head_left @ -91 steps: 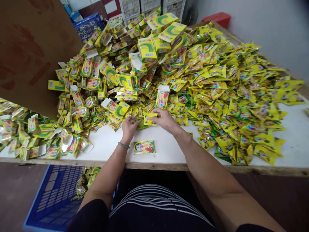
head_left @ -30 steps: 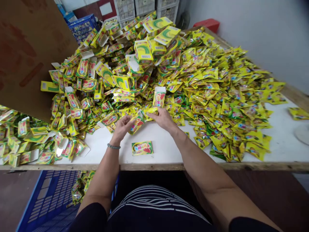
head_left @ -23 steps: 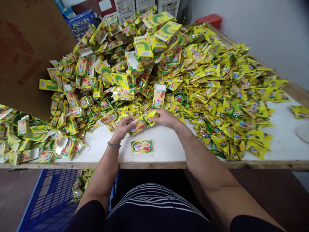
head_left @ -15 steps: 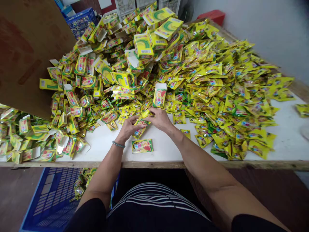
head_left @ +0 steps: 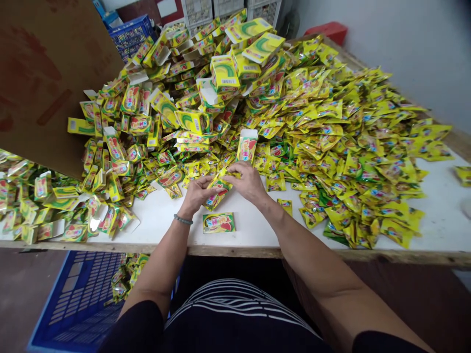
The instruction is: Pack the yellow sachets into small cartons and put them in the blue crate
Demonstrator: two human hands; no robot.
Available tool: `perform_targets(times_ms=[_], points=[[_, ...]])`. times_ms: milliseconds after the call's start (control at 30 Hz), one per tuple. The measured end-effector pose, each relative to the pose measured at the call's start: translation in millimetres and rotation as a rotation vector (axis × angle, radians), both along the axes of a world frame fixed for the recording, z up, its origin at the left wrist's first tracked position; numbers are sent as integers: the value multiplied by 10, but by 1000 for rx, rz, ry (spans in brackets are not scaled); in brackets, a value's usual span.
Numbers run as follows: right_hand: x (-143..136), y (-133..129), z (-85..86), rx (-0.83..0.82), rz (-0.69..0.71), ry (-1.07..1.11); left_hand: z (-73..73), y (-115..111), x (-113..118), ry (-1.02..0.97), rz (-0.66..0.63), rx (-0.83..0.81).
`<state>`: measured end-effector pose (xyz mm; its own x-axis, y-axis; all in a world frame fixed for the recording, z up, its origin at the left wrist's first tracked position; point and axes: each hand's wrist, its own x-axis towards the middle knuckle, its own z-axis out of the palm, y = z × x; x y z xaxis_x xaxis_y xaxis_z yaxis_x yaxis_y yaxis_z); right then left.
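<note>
My left hand (head_left: 196,197) is closed around a small yellow and green printed carton (head_left: 218,196), holding it tilted just above the white table (head_left: 253,228). My right hand (head_left: 249,182) pinches a yellow sachet (head_left: 222,175) at the upper end of that carton. How far the sachet sits inside is hidden by the fingers. Flat on the table, just below my hands, lies another carton (head_left: 219,222). Beyond my right knuckles stands a carton with its white flap up (head_left: 248,146), leaning on the pile.
A large heap of yellow sachets (head_left: 346,132) covers the right side. Piled cartons (head_left: 140,122) fill the left and back, beside a big brown cardboard box (head_left: 47,83). Below the table edge, a blue crate (head_left: 73,299) holds more sachets. Another blue crate (head_left: 132,37) stands behind.
The view has shifted slightly, moving the scene a little to the right. Both hands keep their hold at the carton, with only a small movement of the right fingers at its upper end.
</note>
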<state>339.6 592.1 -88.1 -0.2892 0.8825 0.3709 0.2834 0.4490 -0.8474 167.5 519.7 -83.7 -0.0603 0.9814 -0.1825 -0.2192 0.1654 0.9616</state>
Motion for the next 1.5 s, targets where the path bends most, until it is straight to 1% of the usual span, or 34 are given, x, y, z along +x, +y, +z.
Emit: perform_targets(times_ms=[67, 200, 333, 400, 467, 600, 733, 800, 933, 1000, 1033, 1133, 1200, 1233, 1333, 1400, 1500], points=[[-26, 10, -34, 12, -23, 2, 7, 0, -3, -23, 10, -6], [-52, 38, -101, -33, -75, 46, 43, -10, -3, -88, 35, -24], [-90, 8, -117, 29, -112, 47, 70, -35, -1, -122, 34, -28], [-116, -34, -114, 40, -108, 49, 68, -42, -6, -130, 40, -31], [-124, -69, -106, 24, -80, 51, 59, -36, -15, -129, 58, -38], [-78, -80, -81, -1, 20, 11, 49, -15, -18, -121, 72, -50], [-75, -84, -57, -19, 76, -83, 70, -27, 3, -66, -4, -37], [-103, -103, -51, -33, 128, -121, 74, -39, 13, -44, -34, -34], [-136, -145, -35, -86, 255, -141, 49, -43, 27, -40, 20, -9], [-134, -151, -22, -105, 257, -94, 42, -33, 40, -43, 67, 3], [-130, -149, -14, -115, 233, -41, 46, -27, 48, -47, 94, 12], [-127, -131, 3, -187, 148, 182, 76, -13, 72, -50, 178, 77], [-136, -125, 4, -267, 177, 274, 95, -11, 74, -35, 219, 127], [-142, -127, 2, -297, 210, 282, 100, -13, 69, -24, 230, 142], [-158, -148, -9, -308, 278, 216, 93, -23, 33, -10, 222, 136], [-156, -159, -14, -286, 259, 172, 79, -25, 11, -10, 187, 102], [-143, -159, -16, -336, 229, 233, 66, -19, 4, -23, 133, 71]])
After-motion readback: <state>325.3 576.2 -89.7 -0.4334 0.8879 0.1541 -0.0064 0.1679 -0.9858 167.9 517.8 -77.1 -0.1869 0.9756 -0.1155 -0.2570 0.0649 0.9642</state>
